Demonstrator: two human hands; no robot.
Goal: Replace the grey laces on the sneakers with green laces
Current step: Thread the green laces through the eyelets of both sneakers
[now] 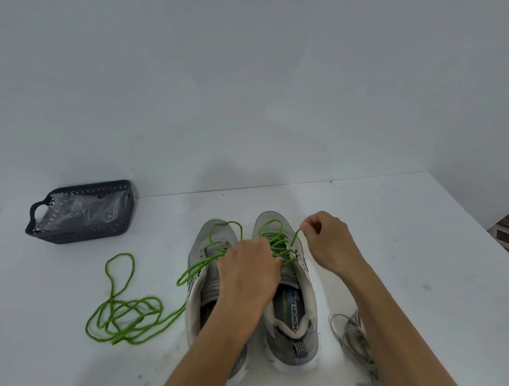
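Head view: 2 grey sneakers stand side by side on a white table (391, 228), toes pointing away from the person. The right sneaker (294, 296) serves as landmark; its insole reads "MEMORY FOAM". A green lace (277, 240) crosses its eyelets in loose rows, with a loop lying over the toe.

The right hand (327, 239) hovers just right of the landmark's toe, fingers curled, thumb and forefinger pinching one end of that lace, which runs down to the upper eyelets.

The left hand (248, 271) lies over the gap between the 2 shoes, just left of the landmark's tongue, fingers bent down into the lacing; its fingertips are hidden, so I cannot tell whether they grip the lace or only press on it.

The left sneaker (204, 254) touches or nearly touches the landmark's left side. A lace strand loops over its toe and trails off its left edge.

Further left of the landmark, a second green lace (125, 318) lies in a loose tangle on the table.

Right of the landmark's heel, partly behind the right forearm, lie the grey laces (349, 331) in a heap.

Far left and beyond the landmark sits a dark basket (79, 234) holding clear plastic (83, 211).
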